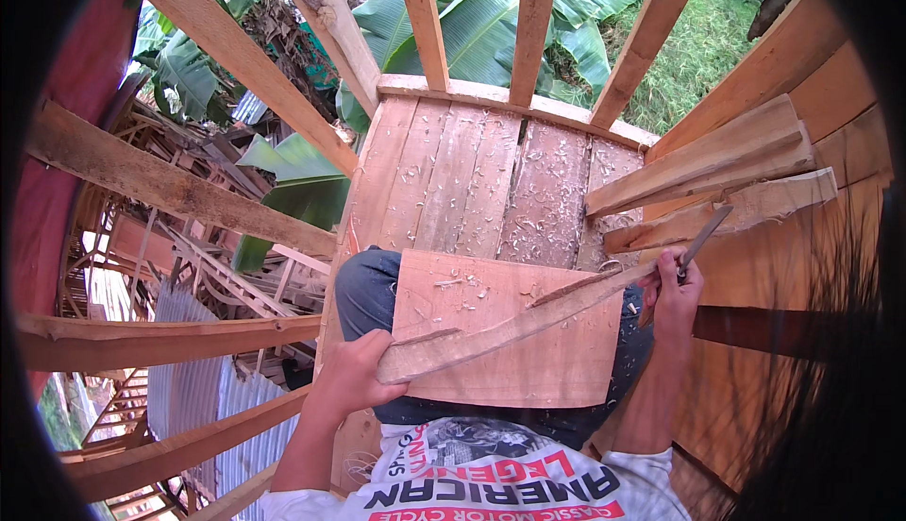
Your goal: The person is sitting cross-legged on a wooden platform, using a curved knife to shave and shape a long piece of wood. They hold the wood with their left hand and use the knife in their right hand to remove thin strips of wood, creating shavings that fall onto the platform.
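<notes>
A long, slightly curved strip of wood (510, 334) lies slantwise over a flat wooden board (514, 375) on my lap. My left hand (354, 370) is closed around the strip's near left end. At the far right end, my right hand (672, 285) grips a knife (703, 238), its dark blade pointing up and away to the right. The strip's right end meets the fingers of that hand; how they touch it is partly hidden. Raised, rough slivers show along the strip's upper edge. A few curled shavings (462, 282) lie on the board.
Shavings litter the plank floor (481, 172) ahead. Two rough wood pieces (708, 158) lean against the wooden wall (774, 266) at right. Upright rails (533, 21) fence the left and far sides. Beyond them are banana leaves (462, 30), stacked timber and corrugated metal sheets (184, 332).
</notes>
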A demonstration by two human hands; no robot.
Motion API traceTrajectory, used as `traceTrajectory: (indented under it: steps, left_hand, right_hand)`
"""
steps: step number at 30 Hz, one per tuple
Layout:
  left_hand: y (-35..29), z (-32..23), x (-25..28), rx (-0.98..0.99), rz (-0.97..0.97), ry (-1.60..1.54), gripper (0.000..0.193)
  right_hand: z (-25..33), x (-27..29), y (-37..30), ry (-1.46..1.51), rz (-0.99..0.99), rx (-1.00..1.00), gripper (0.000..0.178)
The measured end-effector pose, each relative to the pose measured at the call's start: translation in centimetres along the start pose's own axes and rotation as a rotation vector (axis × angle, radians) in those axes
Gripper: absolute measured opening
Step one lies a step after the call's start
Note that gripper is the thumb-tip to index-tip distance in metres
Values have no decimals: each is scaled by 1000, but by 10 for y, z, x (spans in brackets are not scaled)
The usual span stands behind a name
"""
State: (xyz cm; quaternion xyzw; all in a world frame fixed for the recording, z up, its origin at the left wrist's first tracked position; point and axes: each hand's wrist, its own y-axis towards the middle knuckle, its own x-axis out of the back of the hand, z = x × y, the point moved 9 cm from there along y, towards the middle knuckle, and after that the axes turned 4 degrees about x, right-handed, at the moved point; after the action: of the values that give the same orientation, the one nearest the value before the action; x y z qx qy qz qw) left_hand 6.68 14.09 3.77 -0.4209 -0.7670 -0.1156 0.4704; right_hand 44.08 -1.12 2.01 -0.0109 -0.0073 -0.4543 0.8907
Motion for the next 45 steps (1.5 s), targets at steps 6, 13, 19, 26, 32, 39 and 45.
traceTrajectory:
  steps: [6, 13, 19, 26, 32, 39, 45]
  left_hand:
    - [-7, 18, -12, 101, 9, -119, 45]
    - [-9, 13, -13, 247, -21, -287, 48]
    - [-8, 5, -18, 268, -64, -395, 49]
    - [-11, 0, -17, 253, -101, -422, 53]
    - [-18, 15, -36, 278, -44, -590, 53]
    - [-23, 17, -43, 252, -20, -667, 56]
    - [-23, 8, -40, 261, -59, -699, 56]
  right_hand:
    - [9, -7, -16, -367, 27, 36, 21]
    - [39, -54, -71, -447, 275, 103, 19]
    - [60, -104, -93, -446, 564, 394, 19]
    - [64, -113, -90, -699, 564, 601, 22]
    - [60, -115, -84, -644, 537, 523, 21]
    - [64, -124, -86, -783, 576, 661, 24]
    - [62, -132, -91, -857, 584, 665, 34]
